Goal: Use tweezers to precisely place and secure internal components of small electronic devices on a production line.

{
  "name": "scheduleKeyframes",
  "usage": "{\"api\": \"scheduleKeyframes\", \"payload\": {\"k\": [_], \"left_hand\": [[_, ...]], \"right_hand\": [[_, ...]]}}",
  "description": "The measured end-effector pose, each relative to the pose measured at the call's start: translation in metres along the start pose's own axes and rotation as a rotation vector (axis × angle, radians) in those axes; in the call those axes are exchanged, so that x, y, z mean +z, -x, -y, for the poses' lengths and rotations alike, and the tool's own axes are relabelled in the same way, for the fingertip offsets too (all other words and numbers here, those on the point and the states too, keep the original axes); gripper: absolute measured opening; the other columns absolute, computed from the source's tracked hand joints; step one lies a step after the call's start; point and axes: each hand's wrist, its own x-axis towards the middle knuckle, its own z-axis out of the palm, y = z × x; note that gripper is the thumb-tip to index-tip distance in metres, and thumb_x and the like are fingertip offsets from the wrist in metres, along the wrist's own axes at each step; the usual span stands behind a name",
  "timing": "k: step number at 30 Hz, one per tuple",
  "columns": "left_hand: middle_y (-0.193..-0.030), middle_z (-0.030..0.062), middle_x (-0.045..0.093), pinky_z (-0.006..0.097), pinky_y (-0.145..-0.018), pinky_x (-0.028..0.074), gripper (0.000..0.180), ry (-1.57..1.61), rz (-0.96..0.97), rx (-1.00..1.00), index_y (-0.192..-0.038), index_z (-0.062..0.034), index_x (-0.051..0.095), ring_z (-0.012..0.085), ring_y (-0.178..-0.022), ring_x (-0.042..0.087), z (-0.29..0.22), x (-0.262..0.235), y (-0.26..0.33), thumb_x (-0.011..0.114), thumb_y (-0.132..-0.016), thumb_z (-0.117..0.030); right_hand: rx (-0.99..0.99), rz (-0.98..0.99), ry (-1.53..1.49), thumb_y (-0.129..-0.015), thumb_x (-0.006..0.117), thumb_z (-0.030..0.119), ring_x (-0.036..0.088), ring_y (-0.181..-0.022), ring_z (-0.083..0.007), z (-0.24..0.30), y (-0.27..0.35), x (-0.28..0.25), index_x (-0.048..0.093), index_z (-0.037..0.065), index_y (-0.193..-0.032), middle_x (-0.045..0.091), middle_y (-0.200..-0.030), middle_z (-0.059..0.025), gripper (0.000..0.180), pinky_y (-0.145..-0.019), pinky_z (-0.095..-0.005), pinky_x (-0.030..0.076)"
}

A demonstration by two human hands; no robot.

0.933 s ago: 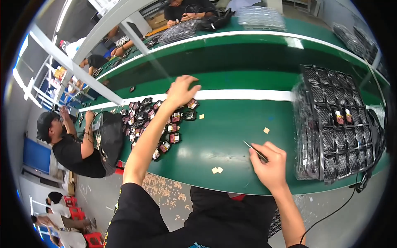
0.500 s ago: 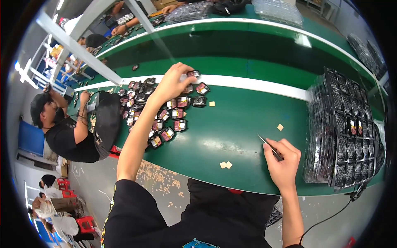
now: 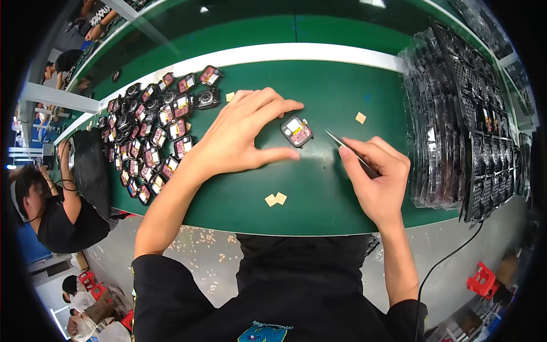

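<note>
the left hand (image 3: 239, 137) rests on the green surface (image 3: 319, 188), its fingers spread open and arched around a small square component (image 3: 297, 130) with a pale and reddish face; the fingertips sit just beside it, and i cannot tell whether any of them touches it; the right hand (image 3: 376, 182) has its fingers closed on thin metal tweezers (image 3: 348, 151), whose tip points at the component from the right, close but apart; a heap of like components (image 3: 154, 137) lies to the left, stacked black trays (image 3: 456, 125) to the right, and small tan scraps (image 3: 276, 199) lie near the front edge; to do this well, i judge the left fingers should pin the component flat by its edges, while the tweezers come in low and steady so the tip does not slip across its face
</note>
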Motion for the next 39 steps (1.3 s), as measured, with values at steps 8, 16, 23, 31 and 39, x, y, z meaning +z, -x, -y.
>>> {"api": "scheduleKeyframes", "payload": {"k": [8,16,23,31,39], "left_hand": [[-0.116,0.0039,0.07,0.039,-0.102,0.042,0.052,0.068,0.002,0.023,-0.128,-0.0108,0.078,0.0243,-0.107,0.066,0.008,0.007,0.004,0.096,-0.082,-0.028],[-0.102,0.0044,0.076,0.036,-0.091,0.04,0.053,0.214,0.152,0.064,-0.127,-0.006,0.08,0.0217,-0.093,0.066,-0.005,0.009,0.006,0.096,-0.08,-0.025],[-0.1,0.0046,0.075,0.035,-0.092,0.041,0.051,0.253,0.159,0.015,-0.124,-0.0054,0.082,0.0209,-0.091,0.065,-0.003,0.008,0.006,0.097,-0.079,-0.025],[-0.099,0.0045,0.074,0.034,-0.088,0.041,0.054,0.242,0.169,0.009,-0.123,-0.005,0.083,0.0203,-0.087,0.063,-0.002,0.007,0.003,0.097,-0.076,-0.027],[-0.095,0.0019,0.072,0.031,-0.083,0.04,0.053,0.27,0.13,-0.051,-0.122,-0.0059,0.081,0.0156,-0.081,0.058,-0.004,0.009,0.004,0.099,-0.075,-0.025]], "right_hand": [[0.036,0.033,0.013,-0.093,0.085,0.0,0.052,-0.061,-0.0042,0.0,0.001,-0.002,0.085,-0.004,-0.108,0.06,-0.072,-0.0008,0.016,-0.054,-0.0258,0.037],[0.307,0.195,-0.403,-0.098,0.08,-0.005,0.062,-0.074,-0.0013,0.004,-0.007,-0.01,0.085,-0.006,-0.108,0.067,-0.084,0.0012,0.011,-0.063,-0.0198,0.044],[-0.029,0.135,-0.105,-0.084,0.082,-0.008,0.049,-0.05,-0.0046,-0.005,-0.003,0.009,0.084,-0.004,-0.096,0.062,-0.066,-0.002,0.013,-0.047,-0.026,0.033],[-0.1,0.136,-0.018,-0.084,0.083,-0.007,0.051,-0.049,-0.0069,-0.003,-0.005,0.009,0.084,-0.003,-0.096,0.062,-0.065,-0.0027,0.013,-0.046,-0.027,0.035],[-0.15,0.1,0.037,-0.079,0.086,-0.007,0.048,-0.048,-0.0076,-0.002,-0.001,0.007,0.085,0.0,-0.099,0.062,-0.068,-0.0015,0.02,-0.045,-0.0277,0.034]]}}
